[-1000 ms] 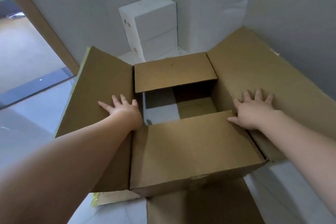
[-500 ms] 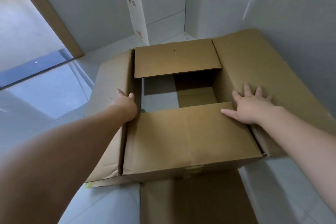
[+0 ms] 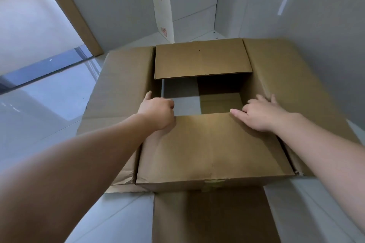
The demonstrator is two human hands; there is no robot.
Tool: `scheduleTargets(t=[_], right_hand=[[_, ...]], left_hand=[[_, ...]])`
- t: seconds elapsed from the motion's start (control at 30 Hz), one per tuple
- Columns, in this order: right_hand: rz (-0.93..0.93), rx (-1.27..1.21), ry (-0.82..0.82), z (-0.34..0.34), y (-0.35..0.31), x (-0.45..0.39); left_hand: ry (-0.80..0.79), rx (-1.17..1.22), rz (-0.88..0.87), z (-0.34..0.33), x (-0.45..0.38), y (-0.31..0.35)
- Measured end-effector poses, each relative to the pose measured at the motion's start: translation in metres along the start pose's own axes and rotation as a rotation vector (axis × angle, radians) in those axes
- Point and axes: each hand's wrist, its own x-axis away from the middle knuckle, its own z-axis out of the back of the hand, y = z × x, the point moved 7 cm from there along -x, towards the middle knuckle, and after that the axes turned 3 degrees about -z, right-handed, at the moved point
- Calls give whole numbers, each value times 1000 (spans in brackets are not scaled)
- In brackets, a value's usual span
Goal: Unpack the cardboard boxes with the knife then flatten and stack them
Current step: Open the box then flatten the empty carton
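A big brown cardboard box [image 3: 213,150] stands open on the tiled floor, its flaps spread outward. Grey floor shows through part of its bottom. My left hand [image 3: 156,110] grips the box's left rim, fingers curled into the opening and thumb on the left flap [image 3: 122,92]. My right hand [image 3: 260,112] rests palm down where the right flap [image 3: 292,85] meets the near flap; its thumb lies straight along the near flap's edge and two fingers are bent at the rim. No knife is in view.
Two white boxes [image 3: 185,2] are stacked in the far corner. A grey wall [image 3: 325,35] runs close along the right flap. A wooden door frame [image 3: 69,12] and glass threshold lie at left. Another cardboard flap [image 3: 207,217] lies flat on the floor near me.
The left and right flaps have dropped from upright to nearly flat. My left hand slid from the left flap onto the rim and curled. My right hand moved inward to the corner.
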Motion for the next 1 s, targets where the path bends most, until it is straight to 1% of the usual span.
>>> scheduleTargets(t=[0.07,0.17,0.27,0.33,0.37,0.43,0.5,0.6,0.67,0.73,0.8,0.9,0.93,1.0], right_hand=[[21,-5,52,11,-6,9],[47,-78,221,48,-4,28],[86,-261,387,90,9,48],[91,-346,409,111,14,63],[89,-355,377,117,15,70],[95,-291,230,121,11,82],[137,-194,37,115,6,98],[273,-111,-277,100,-4,131],[327,5,-423,82,-13,146],[335,68,-466,59,-18,146],[352,13,-462,33,-29,145],[368,-104,-432,-2,-41,144],[359,-110,-427,-15,-42,144],[368,-65,-404,-36,-47,143]], left_hand=[[43,121,37,12,3,11],[169,121,-16,44,4,30],[258,177,5,84,1,40],[259,241,43,104,-1,43],[234,244,52,109,-2,46],[112,181,40,114,-3,55],[-69,117,-36,113,0,70],[-377,49,-189,93,17,95],[-525,14,-213,74,28,106],[-561,-3,-216,58,33,114],[-567,3,-207,45,37,119],[-642,2,-209,25,46,122],[-656,4,-204,18,48,121],[-631,0,-193,14,48,117]])
